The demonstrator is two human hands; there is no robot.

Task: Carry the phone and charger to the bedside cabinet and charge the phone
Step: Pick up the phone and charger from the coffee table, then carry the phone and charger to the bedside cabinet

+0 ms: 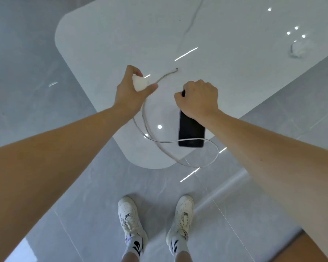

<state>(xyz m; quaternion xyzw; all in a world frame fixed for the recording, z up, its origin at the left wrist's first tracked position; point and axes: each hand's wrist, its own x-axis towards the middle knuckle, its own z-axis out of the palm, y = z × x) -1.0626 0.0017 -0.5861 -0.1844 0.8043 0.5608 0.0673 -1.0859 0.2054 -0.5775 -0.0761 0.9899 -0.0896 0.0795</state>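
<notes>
My left hand is closed around a white charger block. Its grey-white cable runs down from the hand, loops past the table's near edge and crosses the phone; the free end lies on the tabletop. My right hand grips the top of a black phone, whose dark screen faces up, over the near corner of the glossy white table. Whether the phone rests on the table or is lifted I cannot tell.
A small white crumpled object lies at the table's far right. A thin grey line runs across the tabletop at the back. Glossy grey floor tiles surround the table; my two white sneakers stand below its rounded corner.
</notes>
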